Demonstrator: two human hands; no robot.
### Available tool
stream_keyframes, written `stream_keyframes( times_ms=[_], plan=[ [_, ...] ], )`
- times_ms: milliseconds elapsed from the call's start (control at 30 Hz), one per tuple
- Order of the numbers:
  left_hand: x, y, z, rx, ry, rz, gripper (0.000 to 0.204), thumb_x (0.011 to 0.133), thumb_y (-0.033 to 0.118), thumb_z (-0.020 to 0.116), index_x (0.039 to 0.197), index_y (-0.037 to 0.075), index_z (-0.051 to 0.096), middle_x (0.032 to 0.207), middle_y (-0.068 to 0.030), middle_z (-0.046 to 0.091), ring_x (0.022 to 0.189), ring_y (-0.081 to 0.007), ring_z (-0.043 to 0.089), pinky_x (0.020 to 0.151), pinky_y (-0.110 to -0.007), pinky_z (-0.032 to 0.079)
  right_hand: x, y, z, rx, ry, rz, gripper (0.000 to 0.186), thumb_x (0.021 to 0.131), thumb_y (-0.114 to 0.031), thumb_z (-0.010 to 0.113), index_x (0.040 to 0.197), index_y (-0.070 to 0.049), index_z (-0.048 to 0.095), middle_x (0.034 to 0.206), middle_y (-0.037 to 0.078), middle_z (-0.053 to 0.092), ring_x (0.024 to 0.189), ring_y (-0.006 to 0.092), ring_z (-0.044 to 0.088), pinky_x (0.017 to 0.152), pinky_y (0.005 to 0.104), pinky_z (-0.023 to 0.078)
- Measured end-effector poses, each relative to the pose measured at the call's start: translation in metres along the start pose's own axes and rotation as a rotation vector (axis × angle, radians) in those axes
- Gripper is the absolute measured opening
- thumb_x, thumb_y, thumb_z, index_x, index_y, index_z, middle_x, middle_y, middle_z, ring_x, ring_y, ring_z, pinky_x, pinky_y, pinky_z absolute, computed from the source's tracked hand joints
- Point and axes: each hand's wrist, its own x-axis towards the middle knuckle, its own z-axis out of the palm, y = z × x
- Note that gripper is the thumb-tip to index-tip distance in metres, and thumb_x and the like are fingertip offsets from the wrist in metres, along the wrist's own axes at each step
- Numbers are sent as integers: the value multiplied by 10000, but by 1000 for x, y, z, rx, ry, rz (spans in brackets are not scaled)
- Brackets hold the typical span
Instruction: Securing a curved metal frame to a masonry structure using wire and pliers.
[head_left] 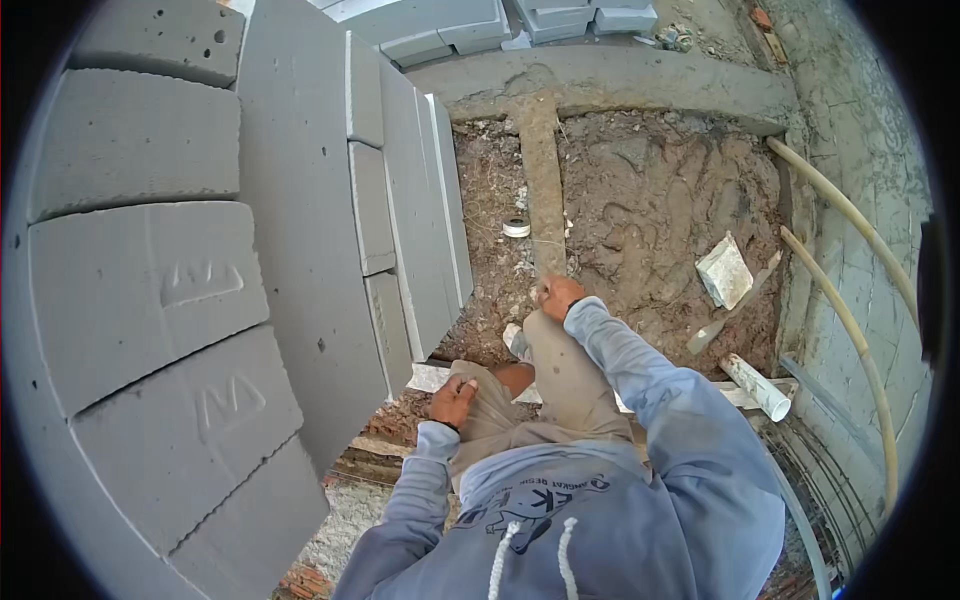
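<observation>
My left hand point(455, 402) is closed with curled fingers by my left thigh; whatever it may hold is hidden. Over my right knee, my right hand point(560, 297) is closed in a pinch, and I cannot make out what is between the fingers. A small white spool point(516, 229) lies on the dirt beyond that hand, beside a narrow concrete strip point(543, 180). Near the spool a thin pale thread shows faintly; whether it reaches my fingers, I cannot tell.
Stacked grey lightweight blocks point(150, 300) rise close on my left. Muddy soil point(650, 220) lies ahead, bordered by a concrete beam point(620, 80). To the right are a broken block piece point(725, 272), a white pipe point(757, 387) and bent yellowish poles point(845, 320) against a wall.
</observation>
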Motion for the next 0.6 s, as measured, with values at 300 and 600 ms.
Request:
stream_keyframes(
  times_ms=[300, 600],
  plan=[
    [92, -106, 54, -68, 61, -127, 295, 883, 240, 573, 1070, 15, 605, 855, -62, 645, 787, -128, 604, 735, -271, 478, 261, 53, -3, -372, 328, 152, 395, 876, -153, 498, 1257, -54, 460, 1361, 155, 400, 1287, 307, 355, 1019, 414, 346],
    [109, -78, 48, 22, 96, -79, 299, 903, 249, 529, 1064, 7, 599, 836, -71, 631, 743, -140, 593, 693, -284, 468, 282, 64, -13, 84, 284, 35, 702, 650, -333, 769, 1219, 3, 529, 1218, 201, 550, 1119, 367, 528, 932, 349, 429]
  ],
)
